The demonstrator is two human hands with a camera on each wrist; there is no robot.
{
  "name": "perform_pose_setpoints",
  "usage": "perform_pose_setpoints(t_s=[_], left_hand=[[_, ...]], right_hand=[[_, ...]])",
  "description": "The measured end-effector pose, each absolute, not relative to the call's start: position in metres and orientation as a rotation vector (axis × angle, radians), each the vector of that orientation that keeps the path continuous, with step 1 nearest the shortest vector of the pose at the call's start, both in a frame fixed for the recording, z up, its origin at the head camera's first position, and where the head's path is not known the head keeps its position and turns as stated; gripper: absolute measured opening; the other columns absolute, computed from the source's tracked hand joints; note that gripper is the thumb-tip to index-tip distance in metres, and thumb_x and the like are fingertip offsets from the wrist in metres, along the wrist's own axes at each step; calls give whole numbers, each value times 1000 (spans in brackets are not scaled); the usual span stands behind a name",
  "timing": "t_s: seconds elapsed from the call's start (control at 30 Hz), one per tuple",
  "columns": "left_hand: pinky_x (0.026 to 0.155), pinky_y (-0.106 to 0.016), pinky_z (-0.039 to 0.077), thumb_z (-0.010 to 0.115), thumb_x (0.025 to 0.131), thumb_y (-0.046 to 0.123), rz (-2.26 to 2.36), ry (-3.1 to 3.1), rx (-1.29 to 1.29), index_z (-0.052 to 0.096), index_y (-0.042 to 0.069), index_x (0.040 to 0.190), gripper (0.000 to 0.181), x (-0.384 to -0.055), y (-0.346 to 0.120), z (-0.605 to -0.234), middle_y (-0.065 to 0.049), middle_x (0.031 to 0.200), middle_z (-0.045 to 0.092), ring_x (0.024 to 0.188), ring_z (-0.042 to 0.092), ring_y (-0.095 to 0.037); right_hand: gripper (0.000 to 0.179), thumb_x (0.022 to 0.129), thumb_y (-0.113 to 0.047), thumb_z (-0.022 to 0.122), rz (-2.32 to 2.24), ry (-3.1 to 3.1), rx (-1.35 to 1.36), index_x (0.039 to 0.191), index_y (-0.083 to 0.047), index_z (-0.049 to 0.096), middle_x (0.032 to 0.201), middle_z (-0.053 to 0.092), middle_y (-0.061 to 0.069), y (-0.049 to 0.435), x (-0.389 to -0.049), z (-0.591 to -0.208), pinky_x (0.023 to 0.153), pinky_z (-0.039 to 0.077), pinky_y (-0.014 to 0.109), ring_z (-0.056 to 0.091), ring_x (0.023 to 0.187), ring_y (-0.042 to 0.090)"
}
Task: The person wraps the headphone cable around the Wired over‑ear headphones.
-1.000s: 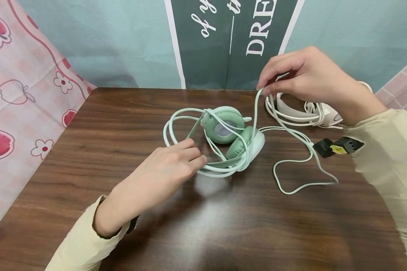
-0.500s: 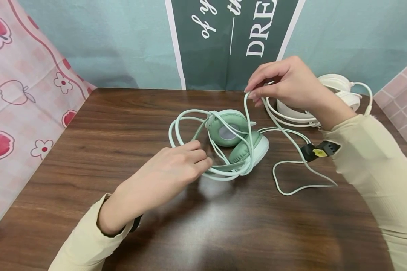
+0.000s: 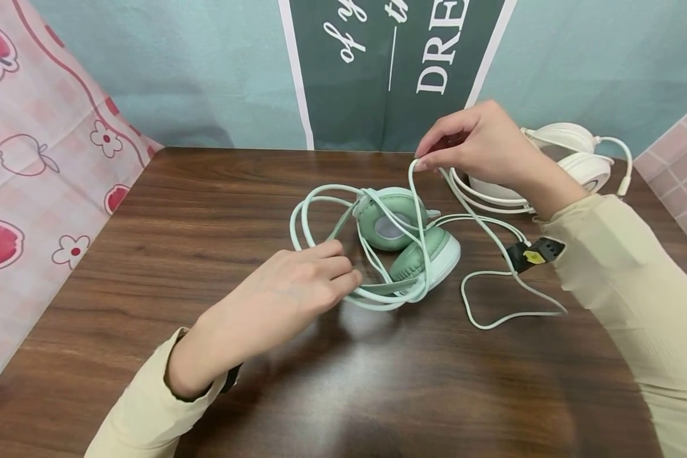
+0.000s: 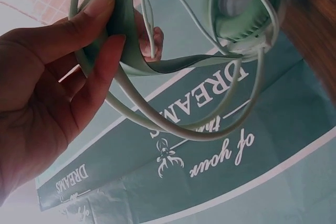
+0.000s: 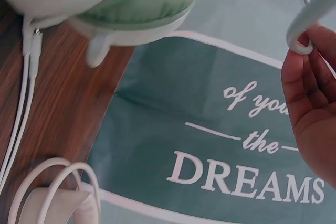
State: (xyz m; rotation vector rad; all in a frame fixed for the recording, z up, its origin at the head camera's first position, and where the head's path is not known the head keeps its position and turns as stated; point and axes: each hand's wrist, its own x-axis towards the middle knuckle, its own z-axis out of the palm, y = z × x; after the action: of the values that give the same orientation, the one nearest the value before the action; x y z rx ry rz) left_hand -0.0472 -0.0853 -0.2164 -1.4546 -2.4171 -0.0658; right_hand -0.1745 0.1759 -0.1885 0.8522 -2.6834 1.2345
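Light green headphones (image 3: 392,222) with padded ear cups are held tilted in the middle of the head view. My left hand (image 3: 298,280) grips their headband (image 4: 123,35) between thumb and fingers, as the left wrist view shows. Above and to the right, my right hand (image 3: 475,143) pinches a raised stretch of the pale green cable (image 5: 310,22) between thumb and fingertips. More of the cable lies looped on the table to the right. Part of the headband is hidden behind my left fingers.
White headphones (image 3: 591,168) with a coiled cord sit at the back right of the brown wooden table (image 3: 217,216), partly behind my right forearm. A hanging cloth with lettering (image 3: 435,70) borders the back. Patterned pink cloth (image 3: 51,140) covers the left side.
My left hand and the green headphones have shifted slightly right. My right hand has moved left and down with the cable, uncovering more of the white headphones.
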Motion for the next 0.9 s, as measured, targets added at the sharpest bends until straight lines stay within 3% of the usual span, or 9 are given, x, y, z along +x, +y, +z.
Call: perform_pose_setpoints(t_s=[0.17, 0.53, 0.9], left_hand=[[44, -24, 40, 57, 78, -8, -143, -2411, -1473, 64, 11, 90, 23, -46, -91, -216, 6, 77, 53, 76, 44, -12], [49, -23, 42, 53, 75, -15, -290, -2369, -1516, 64, 10, 94, 33, -47, -106, -214, 6, 79, 54, 81, 48, -10], [47, -21, 37, 52, 76, -15, -267, -2361, -1595, 60, 11, 90, 31, -41, -105, -213, 6, 75, 49, 78, 44, -10]], right_hand=[[8, 73, -8, 75, 1040, -2765, 862, 80, -5, 72, 66, 65, -5, 185, -180, -192, 55, 40, 15, 57, 59, 6], [9, 77, -11, 72, 671, -2874, 994, 86, -12, 74, 79, 68, -1, 214, -190, -205, 56, 41, 15, 56, 64, 2], [6, 71, -13, 77, 509, -2797, 1017, 74, -15, 72, 71, 66, -4, 221, -193, -212, 49, 35, 17, 49, 53, 2]])
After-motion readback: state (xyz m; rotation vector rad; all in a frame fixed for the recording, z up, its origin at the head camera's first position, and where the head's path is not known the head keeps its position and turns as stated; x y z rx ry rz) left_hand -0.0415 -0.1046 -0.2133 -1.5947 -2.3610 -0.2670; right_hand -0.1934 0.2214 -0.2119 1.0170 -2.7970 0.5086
